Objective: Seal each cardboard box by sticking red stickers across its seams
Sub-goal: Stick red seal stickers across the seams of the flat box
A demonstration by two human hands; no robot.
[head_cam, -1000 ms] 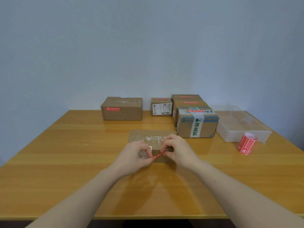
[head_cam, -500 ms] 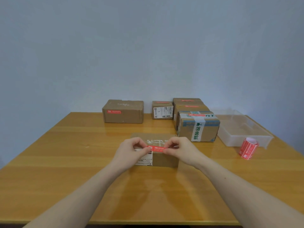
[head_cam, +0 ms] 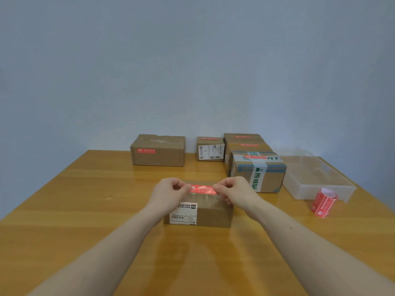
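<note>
Both hands are pinching one red sticker (head_cam: 203, 189): the left hand (head_cam: 168, 192) is gripping its left end and the right hand (head_cam: 237, 190) its right end, stretching it flat over the top of the nearest cardboard box (head_cam: 211, 212). That box is sitting mid-desk (head_cam: 85, 210). A sticker roll (head_cam: 323, 202) is lying off to the right by a clear plastic tray (head_cam: 320, 180), with more boxes lining up at the back.

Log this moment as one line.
step: placing sticker | left hand + right hand: pinch red sticker ends | over: near box | sticker roll: on table
</note>
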